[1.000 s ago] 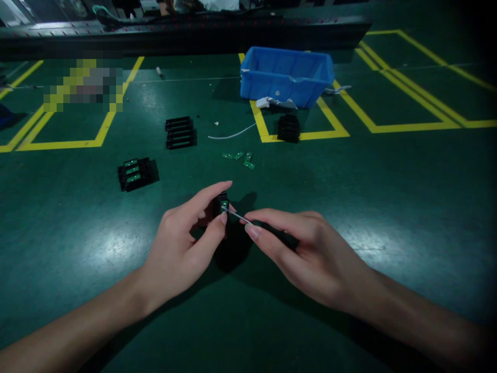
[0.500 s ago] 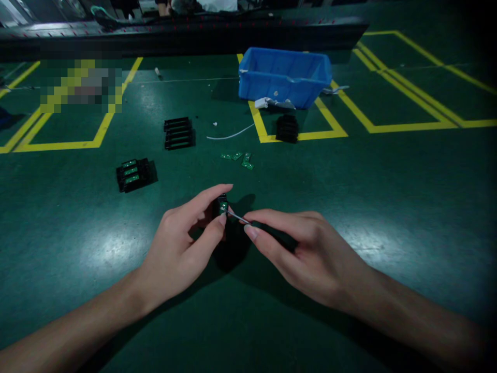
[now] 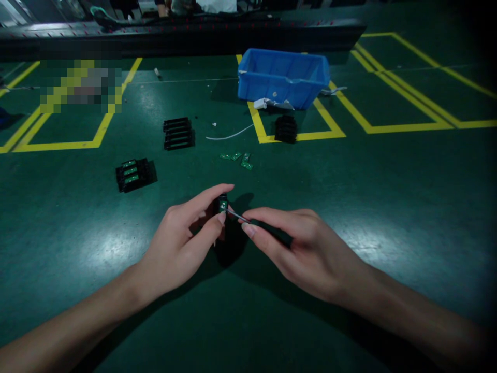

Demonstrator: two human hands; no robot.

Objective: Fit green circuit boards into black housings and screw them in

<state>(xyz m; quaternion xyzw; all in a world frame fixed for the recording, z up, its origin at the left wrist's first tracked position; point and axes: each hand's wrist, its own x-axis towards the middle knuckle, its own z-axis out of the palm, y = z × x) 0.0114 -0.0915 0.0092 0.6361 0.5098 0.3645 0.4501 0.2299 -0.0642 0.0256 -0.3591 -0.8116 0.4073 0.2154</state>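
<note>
My left hand pinches a small black part with a green circuit chip between thumb and forefinger, just above the green floor. My right hand grips a thin screwdriver with a dark handle, and its metal tip touches the chip. Both hands are closed on what they hold. The rest of the black part is hidden behind my left fingers.
On the green floor lie several loose green chips, a black block holding green chips, a stack of black parts, and another black stack. A blue bin stands behind, near yellow floor lines and a white wire.
Both hands have stayed almost still. The right hand and screwdriver shifted very slightly left against the part.
</note>
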